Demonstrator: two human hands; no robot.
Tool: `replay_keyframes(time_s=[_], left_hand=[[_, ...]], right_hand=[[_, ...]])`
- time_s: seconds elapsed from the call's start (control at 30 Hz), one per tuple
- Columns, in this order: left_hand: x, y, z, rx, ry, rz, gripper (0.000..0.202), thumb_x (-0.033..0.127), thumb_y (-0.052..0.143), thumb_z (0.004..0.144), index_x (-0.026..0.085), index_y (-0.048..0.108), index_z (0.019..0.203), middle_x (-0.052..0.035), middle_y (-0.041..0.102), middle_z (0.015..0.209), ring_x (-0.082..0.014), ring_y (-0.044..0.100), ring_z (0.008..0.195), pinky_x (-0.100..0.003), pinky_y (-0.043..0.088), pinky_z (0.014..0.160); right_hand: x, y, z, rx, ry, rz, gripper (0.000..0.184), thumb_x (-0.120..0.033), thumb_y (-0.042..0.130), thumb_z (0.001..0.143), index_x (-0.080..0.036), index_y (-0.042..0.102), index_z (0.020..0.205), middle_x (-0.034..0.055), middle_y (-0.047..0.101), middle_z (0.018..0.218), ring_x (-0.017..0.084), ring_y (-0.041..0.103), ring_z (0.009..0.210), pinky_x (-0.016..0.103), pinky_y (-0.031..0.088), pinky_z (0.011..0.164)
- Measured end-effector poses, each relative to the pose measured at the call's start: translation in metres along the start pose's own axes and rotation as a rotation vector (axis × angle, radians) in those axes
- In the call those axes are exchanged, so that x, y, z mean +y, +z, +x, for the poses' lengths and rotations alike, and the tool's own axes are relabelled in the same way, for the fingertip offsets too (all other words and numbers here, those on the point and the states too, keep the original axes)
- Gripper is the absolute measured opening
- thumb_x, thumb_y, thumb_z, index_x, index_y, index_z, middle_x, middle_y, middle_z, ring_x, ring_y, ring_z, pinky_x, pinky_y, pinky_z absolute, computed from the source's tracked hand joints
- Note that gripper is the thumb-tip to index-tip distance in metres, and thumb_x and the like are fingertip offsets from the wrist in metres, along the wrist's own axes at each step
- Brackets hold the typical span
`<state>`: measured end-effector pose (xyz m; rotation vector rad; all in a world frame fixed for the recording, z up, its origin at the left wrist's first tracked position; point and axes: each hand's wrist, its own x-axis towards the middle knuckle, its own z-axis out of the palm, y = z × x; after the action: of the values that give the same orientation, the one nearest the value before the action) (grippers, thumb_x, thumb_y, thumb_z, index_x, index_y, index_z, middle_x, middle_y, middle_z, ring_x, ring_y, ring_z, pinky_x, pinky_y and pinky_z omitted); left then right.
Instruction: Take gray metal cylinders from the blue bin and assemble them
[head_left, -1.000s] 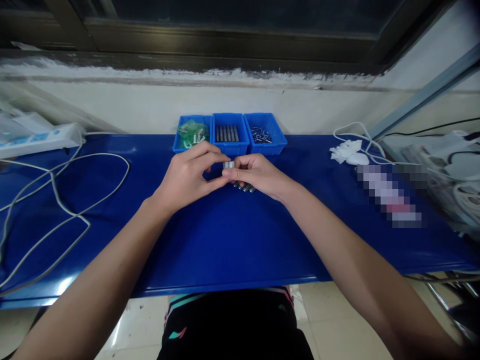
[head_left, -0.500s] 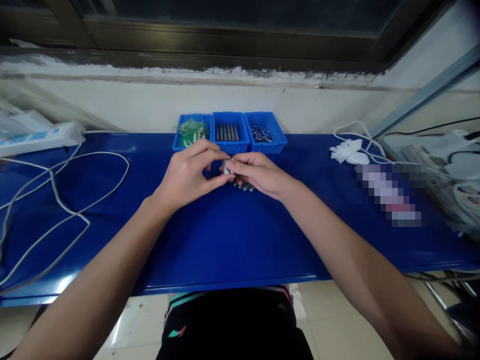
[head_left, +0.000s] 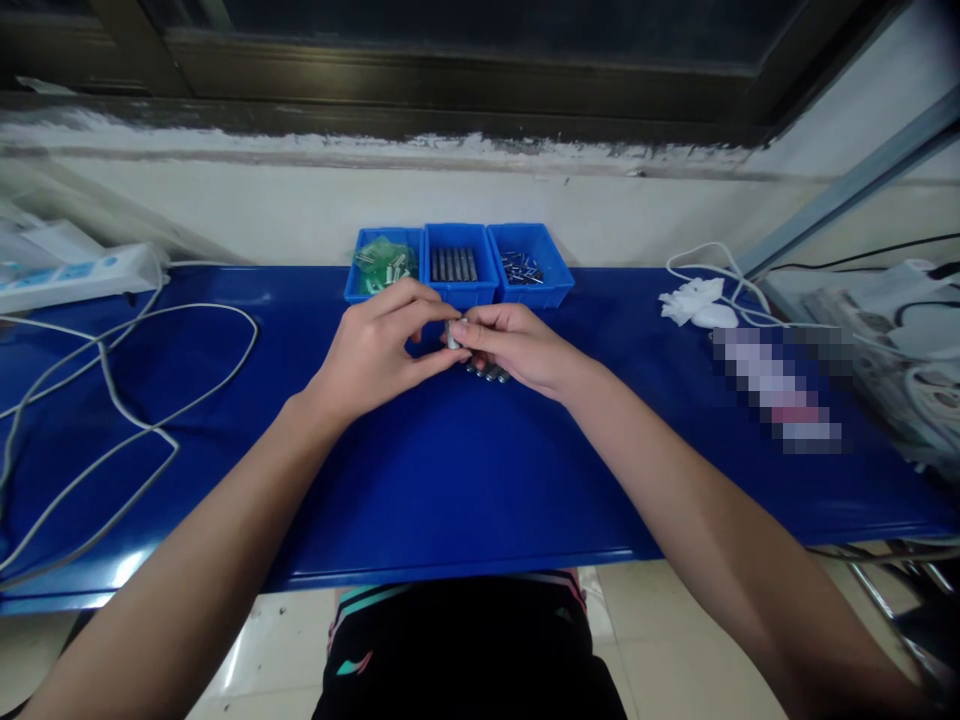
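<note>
Blue surface (head_left: 465, 480) spans the middle of the frame, glossy, with a pale wall and dark window frame along the top. Both hands meet just above centre. Left hand (head_left: 375, 352) curls in from the left, thumb and forefinger pinched onto a small silver metal piece (head_left: 453, 336). Right hand (head_left: 517, 345) comes in from the right, its fingers closed on the same piece from the other side, so the two sets of fingertips touch around it. The piece is mostly covered; its exact shape cannot be made out. Several more small metal cylinders (head_left: 489, 373) poke out below the right hand, whether gripped in the palm or lying on the surface under it cannot be told.

Just behind the hands, upper centre: three blue bins side by side, touching. Left bin (head_left: 358, 268) holds a green bag with pale parts. Middle bin (head_left: 463, 296) holds a row of grey rods. Right bin (head_left: 551, 262) holds small dark loose parts.

Left of frame: white cables (head_left: 112, 380) looping over the surface, a white power strip (head_left: 75, 280) at the upper left. Right of frame: a crumpled white cloth (head_left: 694, 298) with a white cord beside it, well apart from the hands. Bottom centre: dark shorts (head_left: 465, 650) over a tiled floor.
</note>
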<state>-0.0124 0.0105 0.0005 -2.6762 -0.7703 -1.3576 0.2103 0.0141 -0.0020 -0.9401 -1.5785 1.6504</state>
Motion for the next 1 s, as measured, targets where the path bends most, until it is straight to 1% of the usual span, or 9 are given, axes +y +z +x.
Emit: replay_keyframes(time_s=[0.1,0.27,0.37,0.47,0.57,0.73,0.9,1.0], left_hand=[[0.0005,-0.0003,-0.0001,-0.002,0.004,0.009,0.028,0.04,0.081,0.098,0.018,0.076,0.115,-0.0071,0.077,0.111,-0.014,0.071,0.083,-0.027,0.059,0.074],[0.0026,-0.0003,0.0003,-0.008,0.002,0.012,0.025,0.038,0.078,0.1,0.018,0.076,0.115,-0.0064,0.077,0.111,-0.0155,0.073,0.088,-0.028,0.06,0.075],[0.0026,-0.0006,0.0007,-0.003,-0.003,0.011,0.022,0.036,0.077,0.1,0.019,0.076,0.114,-0.0058,0.077,0.11,-0.0151,0.072,0.087,-0.028,0.06,0.076],[0.0019,-0.001,0.0011,0.011,-0.004,0.011,0.022,0.035,0.078,0.099,0.018,0.076,0.113,-0.0061,0.077,0.108,-0.0164,0.073,0.09,-0.03,0.061,0.08],[0.0016,-0.0011,0.0016,0.03,0.002,0.004,0.022,0.034,0.08,0.098,0.017,0.076,0.112,-0.0064,0.077,0.107,-0.0177,0.075,0.094,-0.03,0.062,0.082],[0.0028,-0.0007,0.0022,0.032,0.004,-0.002,0.022,0.033,0.08,0.098,0.017,0.076,0.113,-0.0062,0.077,0.106,-0.0174,0.074,0.095,-0.03,0.062,0.082],[0.0034,-0.0008,0.0016,0.027,0.004,-0.003,0.026,0.036,0.08,0.098,0.017,0.076,0.115,-0.007,0.077,0.108,-0.0179,0.075,0.095,-0.03,0.062,0.082],[0.0038,-0.0011,0.0011,0.021,-0.008,-0.001,0.026,0.037,0.08,0.099,0.018,0.077,0.115,-0.0072,0.078,0.109,-0.0173,0.074,0.092,-0.03,0.062,0.081]], right_hand=[[0.0022,-0.0005,0.0006,0.008,-0.003,0.015,0.044,-0.061,0.087,0.083,-0.021,0.071,0.08,-0.0006,0.066,0.078,0.012,0.055,0.069,0.028,0.04,0.061],[0.005,0.0003,0.0019,0.025,0.0,0.035,0.043,-0.059,0.089,0.083,-0.022,0.068,0.079,-0.0013,0.066,0.077,0.012,0.056,0.069,0.028,0.04,0.061],[0.0033,0.0024,0.0025,0.02,0.01,0.054,0.044,-0.061,0.089,0.082,-0.021,0.071,0.082,-0.0004,0.067,0.079,0.012,0.057,0.07,0.028,0.04,0.061],[0.0003,0.004,0.0023,-0.004,0.02,0.109,0.046,-0.066,0.084,0.085,-0.021,0.075,0.087,0.0008,0.068,0.081,0.013,0.058,0.07,0.028,0.04,0.061],[-0.0013,0.004,0.0016,-0.016,0.018,0.124,0.044,-0.064,0.084,0.086,-0.021,0.078,0.091,0.0012,0.069,0.082,0.013,0.058,0.07,0.028,0.04,0.062],[0.0014,0.0021,0.0011,-0.002,-0.013,0.079,0.04,-0.06,0.084,0.088,-0.021,0.077,0.086,0.0008,0.07,0.084,0.013,0.059,0.074,0.028,0.042,0.065],[0.0051,0.001,0.0017,0.007,-0.012,0.069,0.037,-0.058,0.083,0.09,-0.022,0.075,0.084,-0.0009,0.067,0.081,0.012,0.056,0.07,0.029,0.038,0.063],[0.0042,0.0019,0.0012,0.015,-0.007,0.078,0.037,-0.057,0.085,0.089,-0.022,0.073,0.082,-0.0014,0.065,0.078,0.012,0.054,0.069,0.029,0.037,0.062]])
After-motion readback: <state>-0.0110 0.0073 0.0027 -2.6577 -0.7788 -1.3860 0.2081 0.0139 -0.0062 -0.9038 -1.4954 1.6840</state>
